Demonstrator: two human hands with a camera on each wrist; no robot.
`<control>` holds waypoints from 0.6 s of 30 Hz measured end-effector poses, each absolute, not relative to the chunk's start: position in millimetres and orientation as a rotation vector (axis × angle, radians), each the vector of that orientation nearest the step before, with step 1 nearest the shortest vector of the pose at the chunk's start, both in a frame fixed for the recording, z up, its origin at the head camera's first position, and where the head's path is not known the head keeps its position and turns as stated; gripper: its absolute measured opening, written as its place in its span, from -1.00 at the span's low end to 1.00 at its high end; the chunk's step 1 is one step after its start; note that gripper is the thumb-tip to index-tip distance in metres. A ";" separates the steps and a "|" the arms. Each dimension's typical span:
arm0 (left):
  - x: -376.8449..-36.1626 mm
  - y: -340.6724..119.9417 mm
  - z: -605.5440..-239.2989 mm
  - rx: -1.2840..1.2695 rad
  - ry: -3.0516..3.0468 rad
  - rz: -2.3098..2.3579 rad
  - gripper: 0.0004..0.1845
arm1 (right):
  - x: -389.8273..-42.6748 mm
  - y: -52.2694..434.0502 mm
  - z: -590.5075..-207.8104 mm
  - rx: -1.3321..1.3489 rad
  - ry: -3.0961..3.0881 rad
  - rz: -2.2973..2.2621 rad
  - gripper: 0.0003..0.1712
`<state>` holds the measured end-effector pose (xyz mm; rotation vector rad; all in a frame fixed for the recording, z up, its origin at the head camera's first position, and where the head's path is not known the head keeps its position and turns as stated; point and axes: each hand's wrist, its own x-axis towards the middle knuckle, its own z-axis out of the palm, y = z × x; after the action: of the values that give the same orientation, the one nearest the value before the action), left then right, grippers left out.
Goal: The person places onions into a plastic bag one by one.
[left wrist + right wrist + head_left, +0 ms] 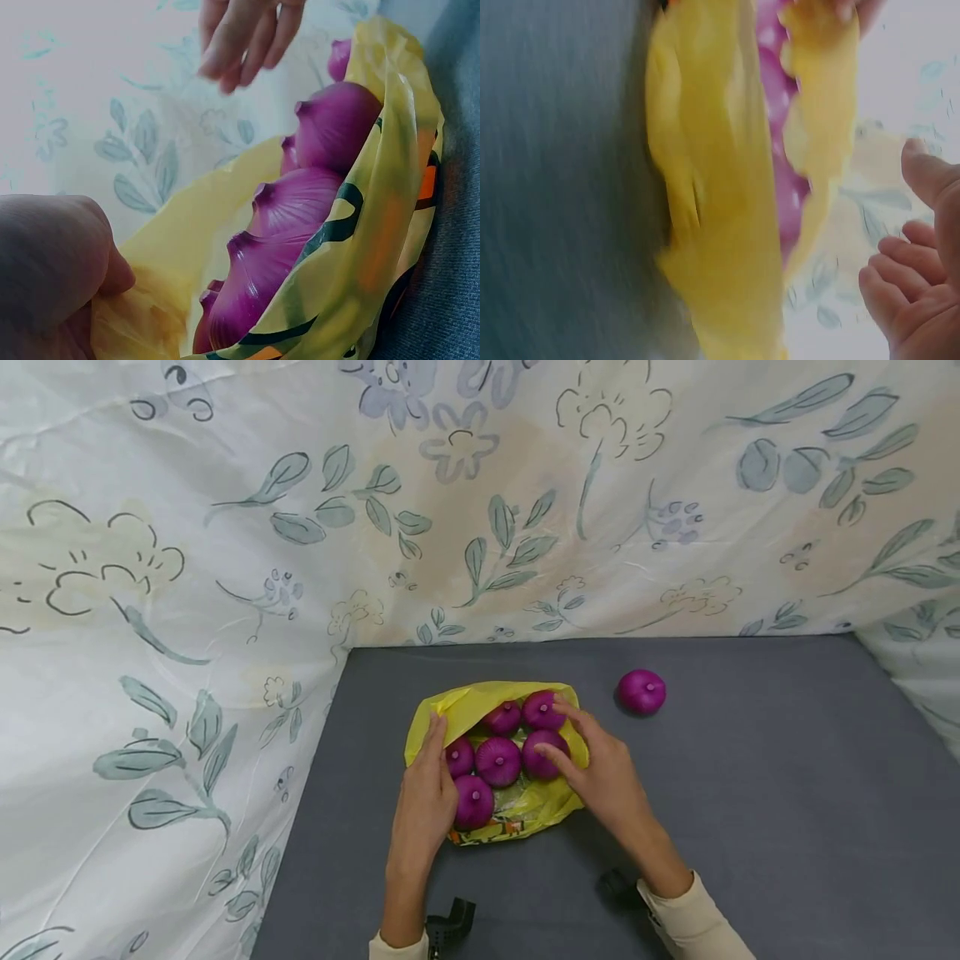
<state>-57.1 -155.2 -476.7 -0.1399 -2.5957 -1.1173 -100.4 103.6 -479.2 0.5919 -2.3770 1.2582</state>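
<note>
A yellow plastic bag [551, 797] lies with its mouth spread, holding several purple onions [498, 762]. My left hand [423, 802] is at the bag's left side, and in the left wrist view its thumb and fingers pinch the bag's edge [150, 304]. Over the right side of the bag hovers my right hand [611, 777], thumb and fingers spread apart. The right wrist view shows that hand [919, 277] holding nothing, clear of the bag. Behind the bag and to its right, a single purple onion [642, 692] sits on the dark table.
The dark grey tabletop [750, 793] reaches back to a floral cloth [480, 527], which hangs behind it and along the left side. A black wrist strap [450, 924] shows by the left sleeve, and a dark device [621, 889] by the right.
</note>
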 end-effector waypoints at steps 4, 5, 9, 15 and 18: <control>-57.1 -155.5 -477.7 -0.143 -2.594 -1.110 -0.38 | -109.3 124.4 -474.8 0.501 -2.331 1.245 -0.19; -57.0 -155.5 -477.8 -0.145 -2.595 -1.109 -0.38 | -111.3 129.4 -473.8 0.482 -2.322 1.235 -0.18; -56.8 -155.3 -477.7 -0.144 -2.597 -1.108 -0.38 | -118.6 148.8 -470.7 0.404 -2.300 1.190 -0.14; -58.4 -155.9 -476.2 -0.160 -2.596 -1.107 -0.39 | -125.2 173.9 -464.7 0.264 -2.341 1.131 -0.04; -57.4 -156.6 -475.2 -0.165 -2.589 -1.096 -0.39 | -128.0 182.6 -463.0 0.211 -2.373 1.141 -0.02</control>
<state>-57.4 -156.6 -475.2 -0.1653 -2.5886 -1.0960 -128.0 182.6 -463.0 0.2105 -2.3729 1.1414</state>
